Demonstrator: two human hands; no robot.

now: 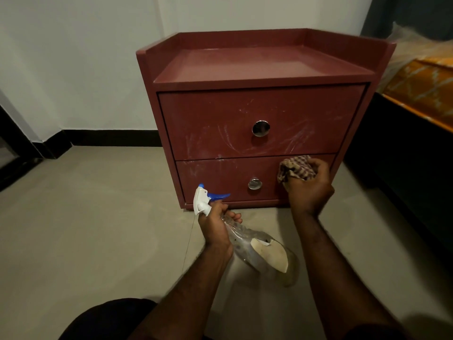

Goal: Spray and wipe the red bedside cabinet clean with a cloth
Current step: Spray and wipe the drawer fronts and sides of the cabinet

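Knee (pixel 105 320) lowest in frame; left hand (pixel 215 225) clamped round tilted spray bottle (pixel 259 251), I reckon it could dribble on floor (pixel 98 217); right hand (pixel 310 190) balls checked cloth (pixel 295 168) against lower drawer (pixel 220 177) of red bedside cabinet (pixel 257 67)

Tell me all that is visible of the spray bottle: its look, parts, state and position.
The spray bottle has a clear plastic body, a white spray head with a blue trigger, and a pale label torn at its upper edge. Its base looks faintly yellowish. It is tilted, head up and away from the person, base low and nearer. The left hand grips its neck, in front of the red cabinet. Whether the base touches the floor cannot be told.
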